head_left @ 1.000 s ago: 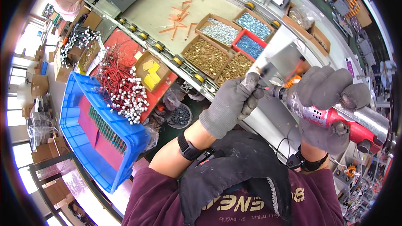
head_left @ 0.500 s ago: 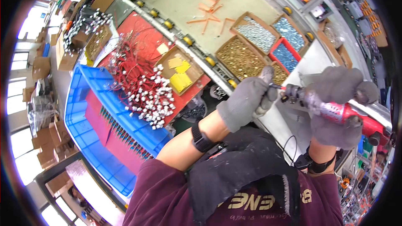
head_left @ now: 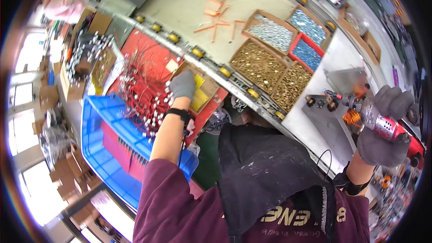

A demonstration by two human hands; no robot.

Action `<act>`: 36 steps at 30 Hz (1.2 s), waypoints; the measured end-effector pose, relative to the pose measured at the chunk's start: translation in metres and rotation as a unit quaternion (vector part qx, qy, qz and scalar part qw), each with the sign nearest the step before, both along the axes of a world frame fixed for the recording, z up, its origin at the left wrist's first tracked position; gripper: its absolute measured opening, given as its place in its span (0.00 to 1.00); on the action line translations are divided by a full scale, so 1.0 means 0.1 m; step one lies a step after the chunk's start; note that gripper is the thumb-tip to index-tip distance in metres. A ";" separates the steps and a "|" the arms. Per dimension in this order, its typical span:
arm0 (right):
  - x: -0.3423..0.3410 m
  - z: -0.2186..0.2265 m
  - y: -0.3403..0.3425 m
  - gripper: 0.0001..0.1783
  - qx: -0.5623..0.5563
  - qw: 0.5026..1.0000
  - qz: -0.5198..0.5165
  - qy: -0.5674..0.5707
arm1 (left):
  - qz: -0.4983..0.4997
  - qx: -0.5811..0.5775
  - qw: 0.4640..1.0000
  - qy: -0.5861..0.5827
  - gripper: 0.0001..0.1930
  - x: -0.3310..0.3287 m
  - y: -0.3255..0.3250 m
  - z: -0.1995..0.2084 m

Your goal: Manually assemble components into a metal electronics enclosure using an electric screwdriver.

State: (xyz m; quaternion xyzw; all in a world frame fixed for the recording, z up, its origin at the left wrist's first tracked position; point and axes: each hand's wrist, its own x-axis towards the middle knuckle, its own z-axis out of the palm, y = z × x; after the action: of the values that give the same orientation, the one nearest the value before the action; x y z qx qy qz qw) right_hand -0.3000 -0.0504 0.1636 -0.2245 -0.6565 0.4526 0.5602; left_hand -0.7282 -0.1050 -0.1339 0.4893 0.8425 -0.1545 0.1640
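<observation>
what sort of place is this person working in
Most likely a factory assembly workshop: open boxes hold small metal parts, red wires with white connectors lie heaped nearby, and the person's gloved right hand grips a red power tool.

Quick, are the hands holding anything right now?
Left hand: by the red wires; grip can't be told.
Right hand: closed around a red power tool.
</observation>
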 end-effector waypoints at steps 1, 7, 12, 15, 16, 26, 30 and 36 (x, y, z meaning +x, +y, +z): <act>0.10 0.03 -0.05 0.21 0.000 1.000 -0.009 0.004 | -0.005 0.006 1.000 0.009 0.16 -0.02 0.01 -0.04; 1.16 0.23 -0.51 0.19 0.036 0.985 -0.158 0.059 | -0.124 0.076 0.983 0.109 0.13 0.21 0.13 0.48; 2.38 0.31 -1.11 0.19 0.019 0.948 -0.317 0.033 | -0.138 0.257 0.939 -0.180 0.11 1.44 0.77 1.77; 2.96 0.14 -1.38 0.20 0.066 0.893 -0.436 0.087 | -0.225 0.294 0.829 -0.419 0.12 3.01 0.96 2.25; 3.15 0.08 -1.45 0.20 0.085 0.873 -0.470 0.092 | -0.263 0.283 0.791 -0.474 0.13 3.61 0.97 2.34; 4.51 -0.60 -1.70 0.21 -0.022 0.847 -0.497 0.188 | -0.414 0.067 0.838 -0.349 0.15 7.25 0.45 1.69; 4.79 -0.85 -1.52 0.22 -0.041 0.876 -0.401 0.263 | -0.488 0.134 0.843 -0.182 0.13 7.34 0.39 1.58; 4.80 -1.07 -1.16 0.17 -0.056 0.893 -0.350 0.278 | -0.631 0.061 0.757 -0.158 0.29 7.22 0.41 1.68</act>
State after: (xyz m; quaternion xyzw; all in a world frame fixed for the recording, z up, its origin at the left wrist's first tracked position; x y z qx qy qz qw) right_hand 0.1796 -0.1663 0.0569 -0.3359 -0.3266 0.3077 0.8281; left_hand -0.0059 -0.0636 0.0342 0.9364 0.3128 -0.0921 0.1299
